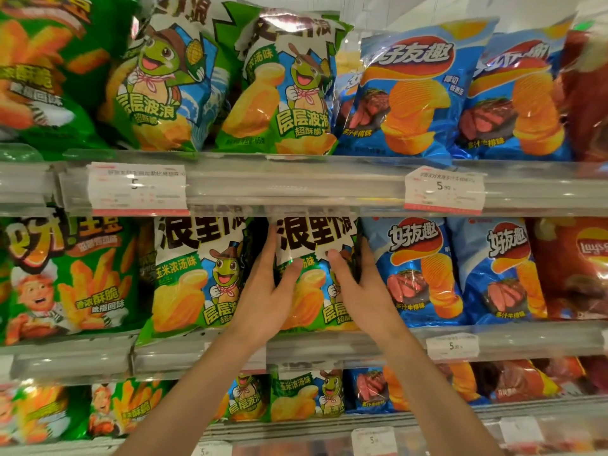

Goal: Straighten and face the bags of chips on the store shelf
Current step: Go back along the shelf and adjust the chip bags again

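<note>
Both hands, left (263, 301), right (362, 291), gripping green turtle chip bag (312, 245), middle shelf (329, 347)

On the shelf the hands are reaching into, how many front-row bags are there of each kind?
Green fries bags: 1
Green turtle bags: 2, one gripped by the left hand and right hand
Blue steak bags: 2
Red bags: 1
Total: 6

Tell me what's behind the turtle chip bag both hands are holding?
Dark edges of another bag show beside the held turtle chip bag; whatever sits directly behind it is hidden.
</note>
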Tool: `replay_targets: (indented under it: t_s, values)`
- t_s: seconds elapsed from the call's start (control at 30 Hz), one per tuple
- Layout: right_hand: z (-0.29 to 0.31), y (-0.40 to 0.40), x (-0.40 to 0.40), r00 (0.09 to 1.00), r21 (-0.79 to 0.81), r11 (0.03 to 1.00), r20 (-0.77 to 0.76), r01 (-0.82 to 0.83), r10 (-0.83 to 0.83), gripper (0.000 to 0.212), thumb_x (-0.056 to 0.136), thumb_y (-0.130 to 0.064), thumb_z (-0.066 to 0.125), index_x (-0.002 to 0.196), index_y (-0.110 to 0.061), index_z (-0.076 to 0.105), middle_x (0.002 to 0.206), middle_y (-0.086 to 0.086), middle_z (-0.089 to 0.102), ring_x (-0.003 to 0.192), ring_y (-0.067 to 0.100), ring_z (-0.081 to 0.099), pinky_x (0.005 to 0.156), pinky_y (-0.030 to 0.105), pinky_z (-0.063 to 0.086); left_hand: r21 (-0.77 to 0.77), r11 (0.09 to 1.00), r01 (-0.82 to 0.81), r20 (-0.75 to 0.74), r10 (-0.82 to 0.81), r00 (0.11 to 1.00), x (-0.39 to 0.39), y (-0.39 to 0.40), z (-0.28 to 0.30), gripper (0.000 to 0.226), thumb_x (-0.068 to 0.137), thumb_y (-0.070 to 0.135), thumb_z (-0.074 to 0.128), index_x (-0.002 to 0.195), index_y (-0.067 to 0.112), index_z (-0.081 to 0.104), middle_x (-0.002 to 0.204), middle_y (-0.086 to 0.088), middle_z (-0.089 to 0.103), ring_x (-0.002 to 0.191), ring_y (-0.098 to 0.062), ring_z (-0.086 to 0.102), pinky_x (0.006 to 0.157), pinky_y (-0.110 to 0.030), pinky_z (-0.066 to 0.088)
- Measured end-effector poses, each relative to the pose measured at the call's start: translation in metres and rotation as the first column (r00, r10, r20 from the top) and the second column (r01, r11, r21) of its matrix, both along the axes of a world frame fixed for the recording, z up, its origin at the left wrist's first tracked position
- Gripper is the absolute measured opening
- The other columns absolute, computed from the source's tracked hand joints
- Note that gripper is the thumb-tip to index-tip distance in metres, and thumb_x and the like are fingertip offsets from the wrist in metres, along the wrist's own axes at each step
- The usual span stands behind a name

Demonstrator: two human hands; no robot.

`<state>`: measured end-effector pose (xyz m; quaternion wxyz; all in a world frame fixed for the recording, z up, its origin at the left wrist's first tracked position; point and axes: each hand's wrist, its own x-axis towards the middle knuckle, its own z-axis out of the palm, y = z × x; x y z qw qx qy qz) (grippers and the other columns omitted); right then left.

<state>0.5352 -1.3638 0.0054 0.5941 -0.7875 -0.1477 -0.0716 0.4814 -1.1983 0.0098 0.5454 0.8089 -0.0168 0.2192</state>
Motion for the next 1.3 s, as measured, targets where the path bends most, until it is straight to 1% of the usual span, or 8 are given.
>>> replay_targets:
  t_s: [0.17,0.27,0.43,0.6,0.8,0.97,1.17,1.3]
  values:
    - [-0.004,-0.016,-0.039,0.995,0.05,0.996,0.06,0.075,-0.078,0.054,0.092,-0.042,0.065,0.141,-0.024,0.051,0.12,-0.022,0.062,0.112,-0.01,0.058,0.093,0.011,0.049,-0.083,0.992,0.093,0.024,-0.091,0.996,-0.035,0.02,-0.004,0.058,0.098,0.03,0.063,0.147,0.048,0.037,0.148,0.022,0.046,0.132,0.011,0.044,0.112,-0.026,0.042]
    - [-0.016,-0.02,-0.068,0.976,0.022,0.98,0.091,0.198,-0.199,0.039,0.09,-0.045,0.064,0.125,-0.027,0.061,0.12,-0.016,0.063,0.104,-0.012,0.059,0.087,0.013,0.051,-0.078,0.995,0.062,0.05,-0.059,0.997,-0.06,0.035,-0.011,0.048,0.095,0.033,0.062,0.14,0.039,0.047,0.133,0.02,0.055,0.119,0.011,0.053,0.096,-0.015,0.049]
    - [-0.041,-0.012,-0.115,0.967,-0.026,0.967,0.03,0.253,-0.252,0.025,0.089,-0.048,0.057,0.106,-0.033,0.067,0.088,-0.012,0.073,0.08,0.005,0.069,0.066,0.023,0.056,-0.103,0.99,0.093,0.012,-0.092,0.996,-0.099,0.07,-0.036,0.036,0.1,0.021,0.059,0.133,0.034,0.055,0.109,0.018,0.067,0.101,-0.003,0.065,0.085,-0.021,0.054]
    - [-0.066,0.008,-0.15,0.973,-0.011,0.973,-0.025,0.23,-0.231,0.023,0.086,-0.05,0.056,0.09,-0.034,0.072,0.077,-0.004,0.074,0.074,0.021,0.07,0.069,0.037,0.058,-0.192,0.981,0.017,-0.015,-0.021,1.0,-0.13,0.099,-0.061,0.032,0.099,0.017,0.058,0.128,0.031,0.058,0.102,0.007,0.074,0.103,-0.011,0.069,0.09,-0.043,0.057]
    - [-0.071,0.014,-0.151,0.978,0.008,0.98,-0.06,0.2,-0.2,0.011,0.095,-0.03,0.06,0.098,-0.029,0.071,0.079,-0.007,0.075,0.075,0.009,0.071,0.068,0.018,0.055,-0.225,0.97,-0.093,-0.049,0.084,0.995,-0.139,0.114,-0.071,0.026,0.099,0.023,0.06,0.122,0.037,0.062,0.102,0.005,0.075,0.1,-0.013,0.07,0.093,-0.051,0.054]
    - [-0.056,0.019,-0.134,0.988,0.083,0.986,-0.055,0.146,-0.142,0.012,0.097,-0.025,0.06,0.1,-0.024,0.071,0.081,-0.004,0.076,0.076,0.01,0.071,0.071,0.02,0.057,-0.224,0.966,-0.132,0.022,0.14,0.99,-0.137,0.113,-0.055,0.029,0.097,0.029,0.063,0.125,0.035,0.06,0.102,0.003,0.074,0.1,-0.016,0.07,0.092,-0.048,0.054]
    - [-0.038,0.043,-0.119,0.999,0.085,0.996,-0.001,0.035,-0.035,0.012,0.097,-0.029,0.059,0.102,-0.029,0.069,0.082,-0.007,0.076,0.079,0.008,0.071,0.074,0.024,0.057,-0.197,0.954,-0.227,0.085,0.247,0.965,-0.132,0.115,-0.037,0.031,0.096,0.034,0.062,0.125,0.043,0.056,0.105,0.018,0.068,0.104,-0.002,0.064,0.08,-0.015,0.05]
    - [-0.02,0.065,-0.113,0.996,0.071,0.995,0.045,-0.076,0.073,0.013,0.095,-0.028,0.06,0.104,-0.028,0.07,0.093,-0.009,0.075,0.093,0.01,0.07,0.084,0.03,0.055,-0.14,0.954,-0.267,0.088,0.28,0.956,-0.121,0.122,-0.03,0.054,0.093,0.043,0.061,0.144,0.043,0.041,0.134,0.027,0.052,0.127,0.004,0.048,0.103,-0.022,0.04]
